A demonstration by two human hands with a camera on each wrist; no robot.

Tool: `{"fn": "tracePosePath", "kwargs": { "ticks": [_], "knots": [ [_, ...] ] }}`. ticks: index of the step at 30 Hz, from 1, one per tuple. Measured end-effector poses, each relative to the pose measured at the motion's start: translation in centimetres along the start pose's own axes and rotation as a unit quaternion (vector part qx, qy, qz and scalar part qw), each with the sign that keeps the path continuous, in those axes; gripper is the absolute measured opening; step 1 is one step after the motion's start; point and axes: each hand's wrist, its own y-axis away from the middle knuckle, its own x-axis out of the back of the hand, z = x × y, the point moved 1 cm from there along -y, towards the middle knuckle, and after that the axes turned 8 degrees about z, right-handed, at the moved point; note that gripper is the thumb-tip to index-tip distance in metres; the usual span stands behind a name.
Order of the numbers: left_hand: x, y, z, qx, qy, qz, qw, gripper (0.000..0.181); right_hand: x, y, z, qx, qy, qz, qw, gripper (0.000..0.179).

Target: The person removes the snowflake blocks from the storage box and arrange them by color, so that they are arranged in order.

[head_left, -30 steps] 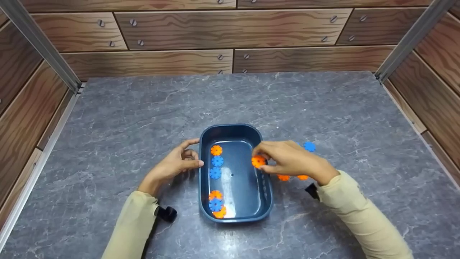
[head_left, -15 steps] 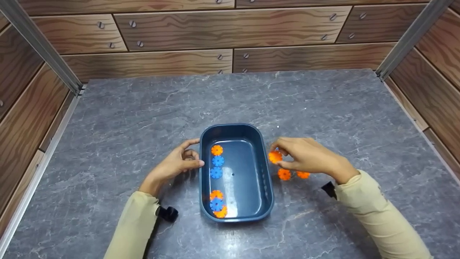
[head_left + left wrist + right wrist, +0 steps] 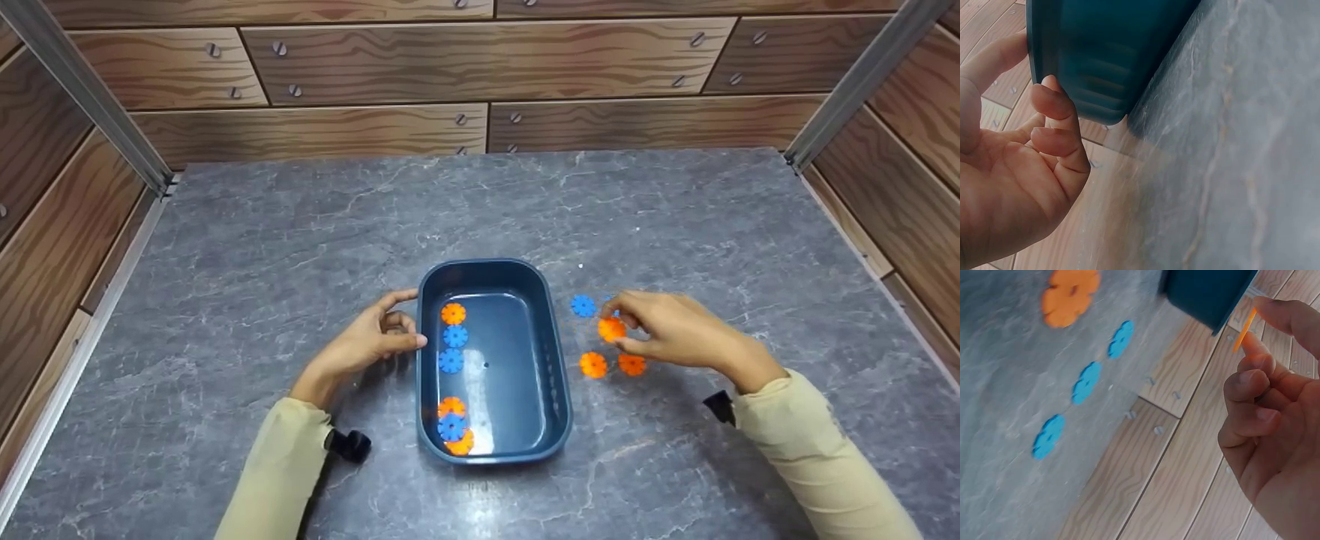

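A dark blue plastic tub [image 3: 517, 375] sits on the table with several orange and blue notched flower-shaped discs [image 3: 454, 335] along its left side. My left hand [image 3: 367, 337] holds the tub's left side, thumb tip on the rim and index fingertip farther along it. In the left wrist view, other fingers [image 3: 1055, 140] curl beside the tub's outer wall [image 3: 1095, 62]. To the right of the tub, my right hand [image 3: 667, 330] pinches an orange disc [image 3: 611, 329] between thumb and index finger. The right wrist view shows this orange disc [image 3: 1245, 329] edge-on, raised off the table.
Two orange discs [image 3: 593, 365] lie right of the tub, below the right hand. Behind them is a row of three blue discs [image 3: 1086, 382], partly hidden by the hand in the head view. Wood-patterned walls [image 3: 480, 64] bound the grey marbled table [image 3: 300, 225].
My right hand has moved right, from over the tub's right rim to above the loose discs, carrying the orange disc. A blue disc beside the tub now shows. The left hand has stayed in place.
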Motion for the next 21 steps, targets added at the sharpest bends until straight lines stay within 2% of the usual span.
{"fn": "tracePosePath", "kwargs": {
  "ticks": [7, 14, 21],
  "knots": [
    [-0.1, 0.0, 0.0, 0.001, 0.006, 0.001, 1.0000, 0.074, -0.2, 1.2, 1.1, -0.021, 0.005, -0.001, 0.9998, 0.026],
    [-0.2, 0.0, -0.1, 0.002, 0.009, 0.000, 1.0000, 0.075, -1.0, 2.1, 2.3, -0.040, 0.000, -0.025, 0.9989, 0.024],
    [-0.1, -0.1, -0.1, 0.000, 0.000, 0.005, 1.0000, 0.075, -1.5, 3.2, 3.5, -0.067, -0.004, -0.033, 0.9972, 0.025]
  ]
}}
